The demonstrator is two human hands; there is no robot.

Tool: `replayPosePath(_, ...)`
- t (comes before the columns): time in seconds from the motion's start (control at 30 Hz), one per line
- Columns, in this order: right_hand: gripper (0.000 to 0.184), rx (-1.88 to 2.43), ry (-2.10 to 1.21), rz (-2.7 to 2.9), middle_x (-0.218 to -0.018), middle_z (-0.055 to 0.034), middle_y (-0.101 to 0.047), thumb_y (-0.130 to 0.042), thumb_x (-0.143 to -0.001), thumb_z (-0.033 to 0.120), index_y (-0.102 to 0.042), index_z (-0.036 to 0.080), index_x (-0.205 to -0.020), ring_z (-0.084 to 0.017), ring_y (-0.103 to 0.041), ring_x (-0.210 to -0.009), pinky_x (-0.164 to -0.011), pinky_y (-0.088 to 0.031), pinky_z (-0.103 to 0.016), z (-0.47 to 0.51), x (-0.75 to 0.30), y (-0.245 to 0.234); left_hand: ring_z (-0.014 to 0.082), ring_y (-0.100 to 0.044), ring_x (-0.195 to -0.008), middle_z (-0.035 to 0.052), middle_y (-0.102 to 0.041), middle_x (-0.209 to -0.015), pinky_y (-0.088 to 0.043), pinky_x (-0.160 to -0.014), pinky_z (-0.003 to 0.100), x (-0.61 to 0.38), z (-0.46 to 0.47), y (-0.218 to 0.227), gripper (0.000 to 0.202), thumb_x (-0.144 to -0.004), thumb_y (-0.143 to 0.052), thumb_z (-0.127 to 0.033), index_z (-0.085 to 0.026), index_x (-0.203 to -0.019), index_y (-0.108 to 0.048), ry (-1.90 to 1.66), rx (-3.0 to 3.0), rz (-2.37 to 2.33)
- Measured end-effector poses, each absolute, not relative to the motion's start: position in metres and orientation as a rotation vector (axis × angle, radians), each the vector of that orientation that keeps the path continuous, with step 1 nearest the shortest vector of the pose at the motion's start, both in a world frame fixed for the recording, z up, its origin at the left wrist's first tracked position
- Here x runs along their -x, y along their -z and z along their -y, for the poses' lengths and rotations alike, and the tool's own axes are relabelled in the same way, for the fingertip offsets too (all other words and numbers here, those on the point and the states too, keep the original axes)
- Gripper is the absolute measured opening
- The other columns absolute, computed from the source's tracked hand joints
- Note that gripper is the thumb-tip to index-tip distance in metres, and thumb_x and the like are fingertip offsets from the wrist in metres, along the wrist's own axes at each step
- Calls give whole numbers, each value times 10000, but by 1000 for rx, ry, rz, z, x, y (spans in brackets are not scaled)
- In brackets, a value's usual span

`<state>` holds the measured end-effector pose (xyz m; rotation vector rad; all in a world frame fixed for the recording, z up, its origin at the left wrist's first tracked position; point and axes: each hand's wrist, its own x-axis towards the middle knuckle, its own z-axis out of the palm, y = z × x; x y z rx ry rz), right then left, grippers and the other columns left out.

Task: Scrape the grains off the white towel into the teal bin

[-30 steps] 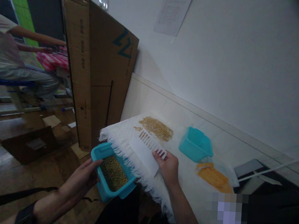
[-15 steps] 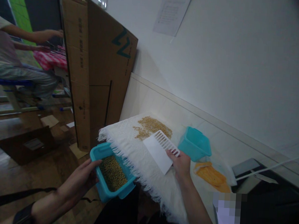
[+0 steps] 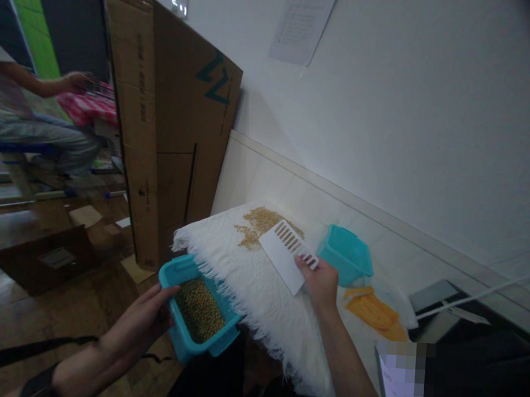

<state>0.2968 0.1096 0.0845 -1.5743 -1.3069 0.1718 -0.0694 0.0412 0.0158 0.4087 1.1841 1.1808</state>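
My left hand (image 3: 150, 311) grips the left rim of a blue plastic bin (image 3: 230, 331), held just below the table's near edge. Yellowish soybeans (image 3: 202, 311) fill part of it. In my right hand (image 3: 320, 283) is a flat white plastic scraper (image 3: 282, 256) with a row of slots along one side; the fingers close around its right end. Its far corner reaches a spread of loose soybeans (image 3: 261, 219) on the white fringed cloth (image 3: 238, 269). A second blue bin (image 3: 346, 257) stands just beyond my right hand.
A tall cardboard box (image 3: 179, 133) rises at the table's left end. Yellow cloth or gloves (image 3: 372, 310) lie to the right, near a white cable (image 3: 479, 295). The wall (image 3: 387, 110) borders the far side. Another person's hand (image 3: 77, 82) shows at far left.
The scraper in my right hand has shifted slightly away from me and turned, its slots now over the loose soybeans' edge. My left hand holds the bin about where it was.
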Motion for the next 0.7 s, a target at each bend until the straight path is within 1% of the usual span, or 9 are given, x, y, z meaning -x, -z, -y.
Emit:
replayPosePath(0.1, 452, 1549, -144, 1435, -641, -78, -767, -705, -812, 618, -803, 184, -733, -239, -673, -594, -567, -456, -304, -114, -275, -91, 162, -678, -698, -18, -810, -852, -556, -616, 251, 70, -42, -15, 453, -639, -1013, -367, -252, -1015, -789, -1179, -400, -1169)
replayPosePath(0.2, 360, 1562, -109, 1520, -676, -86, -789, -697, -853, 519, -824, 189, -784, -244, -702, -624, -599, -478, -302, -122, -255, -94, 155, -687, -704, -28, -828, -864, -559, -622, 248, 69, -42, -16, 539, -573, -1047, -390, -250, -1028, -795, -1181, -400, -1168)
replayPosePath(0.3, 255, 1604, -45, 1564, -734, -95, -820, -720, -876, 416, -837, 201, -805, -238, -722, -647, -641, -494, -300, -130, -241, -92, 148, -677, -674, -45, -809, -795, -547, -598, 244, 67, -41, -21, 628, -465, -1090, -399, -239, -997, -798, -1186, -392, -1177)
replayPosePath(0.37, 223, 1607, -17, 1586, -750, -91, -830, -725, -892, 382, -846, 209, -822, -230, -725, -647, -655, -494, -296, -132, -237, -89, 141, -663, -657, -55, -790, -763, -534, -585, 239, 67, -40, -25, 656, -432, -1104, -428, -238, -981, -800, -1187, -388, -1181)
replayPosePath(0.53, 232, 1548, -31, 1596, -724, -76, -826, -739, -905, 406, -853, 226, -813, -225, -728, -643, -628, -494, -284, -128, -236, -80, 155, -670, -699, -37, -790, -783, -526, -602, 246, 67, -36, -31, 679, -408, -1106, -533, -249, -950, -812, -1178, -399, -1162)
replayPosePath(0.63, 265, 1514, -55, 1569, -715, -75, -825, -750, -912, 454, -865, 228, -833, -231, -728, -634, -617, -510, -287, -126, -237, -77, 143, -649, -690, -35, -790, -792, -508, -589, 236, 66, -37, -31, 681, -380, -1111, -540, -248, -922, -820, -1181, -399, -1166)
replayPosePath(0.7, 261, 1501, -61, 1566, -753, -80, -841, -748, -923, 450, -878, 227, -883, -239, -752, -667, -637, -525, -288, -126, -236, -76, 141, -646, -689, -34, -797, -805, -513, -597, 237, 66, -37, -31, 675, -377, -1114, -525, -249, -922, -827, -1182, -400, -1170)
